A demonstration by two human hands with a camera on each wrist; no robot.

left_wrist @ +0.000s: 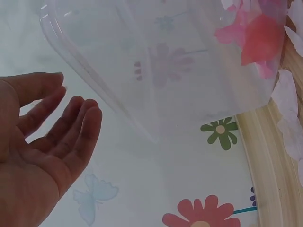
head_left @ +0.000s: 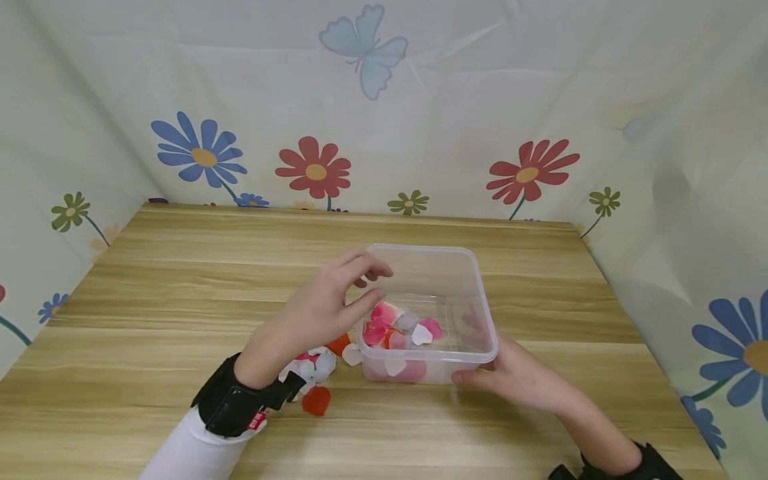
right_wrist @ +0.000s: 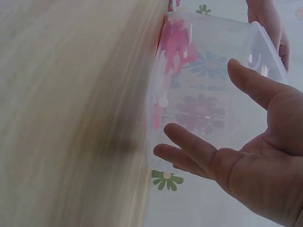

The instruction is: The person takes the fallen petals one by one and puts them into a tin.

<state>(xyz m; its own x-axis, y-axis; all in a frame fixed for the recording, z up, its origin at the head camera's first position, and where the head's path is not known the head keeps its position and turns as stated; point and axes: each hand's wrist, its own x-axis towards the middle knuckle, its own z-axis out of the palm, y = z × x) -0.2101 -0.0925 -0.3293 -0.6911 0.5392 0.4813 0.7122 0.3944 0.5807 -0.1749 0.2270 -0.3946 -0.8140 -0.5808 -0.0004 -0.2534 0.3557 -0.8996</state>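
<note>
Nothing was gripped by the left hand point(head_left: 327, 300), spread loosely above the clear container point(head_left: 456, 267) mid-table, which was steadied by the right hand point(head_left: 516, 377) with relaxed fingers; petals point(head_left: 312, 373) beside it were probably best pinched singly.

Head camera looks down; both wrist cameras closely share the clear box point(head_left: 429, 313).

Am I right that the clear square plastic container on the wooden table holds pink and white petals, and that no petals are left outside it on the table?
Not quite. The clear square plastic container does hold pink and white petals, but some loose petals, white, pink and orange-red, lie outside it on the wooden table, beside its left wall under the left hand. The head view shows this.
</note>
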